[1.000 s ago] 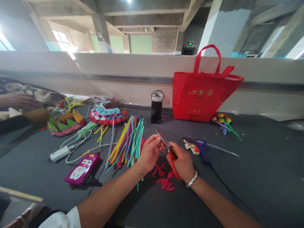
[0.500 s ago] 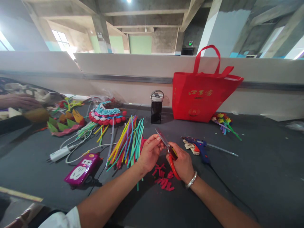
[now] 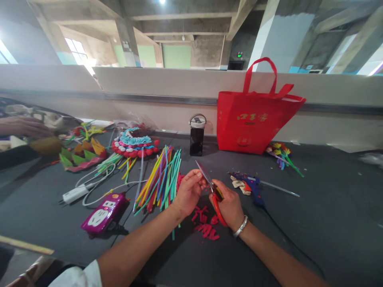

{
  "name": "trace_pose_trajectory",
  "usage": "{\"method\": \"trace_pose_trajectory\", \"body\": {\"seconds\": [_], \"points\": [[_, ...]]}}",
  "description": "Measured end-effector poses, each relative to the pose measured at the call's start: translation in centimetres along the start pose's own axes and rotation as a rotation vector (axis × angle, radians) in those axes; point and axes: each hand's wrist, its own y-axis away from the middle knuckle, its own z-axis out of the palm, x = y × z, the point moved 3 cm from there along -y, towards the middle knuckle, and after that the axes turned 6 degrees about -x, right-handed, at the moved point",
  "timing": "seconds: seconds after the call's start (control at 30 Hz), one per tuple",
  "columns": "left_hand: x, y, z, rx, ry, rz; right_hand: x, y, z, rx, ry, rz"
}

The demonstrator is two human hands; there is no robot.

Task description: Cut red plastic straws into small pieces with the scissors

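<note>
My right hand [image 3: 229, 204] is wrapped round the handles of a pair of scissors [image 3: 205, 172] with orange-red grips, its blades pointing up and to the left. Close by, my left hand [image 3: 190, 194] pinches with thumb and fingertips right beside the blades. Whatever sits in that pinch is too small or too hidden to make out. Below both hands, small red cut pieces [image 3: 207, 230] are scattered on the dark table. To the left of my left hand lies a bundle of coloured pipe cleaners [image 3: 161, 179]; more red material peeks out behind that hand.
A blue glue gun [image 3: 253, 186] with its cord lies to the right. Behind stand a black bottle [image 3: 196, 140] and a red bag [image 3: 254, 123]. At left are a purple power strip [image 3: 103, 214], a white plug [image 3: 74, 194], decorations [image 3: 134, 143] and another person's hand [image 3: 25, 126].
</note>
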Motion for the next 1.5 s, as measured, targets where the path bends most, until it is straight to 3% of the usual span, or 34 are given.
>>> {"method": "trace_pose_trajectory", "body": {"seconds": [0.67,1.13,1.5], "points": [[0.02,-0.06,-0.03,-0.054,0.057,-0.044,-0.29,-0.14,-0.21,-0.043,-0.038,0.022],[0.02,0.0,0.22,-0.072,0.064,-0.048,-0.19,-0.09,-0.15,-0.007,-0.015,0.003],[0.33,-0.25,-0.17,-0.042,0.007,-0.02,0.54,-0.33,-0.47,0.037,-0.013,0.089]]}}
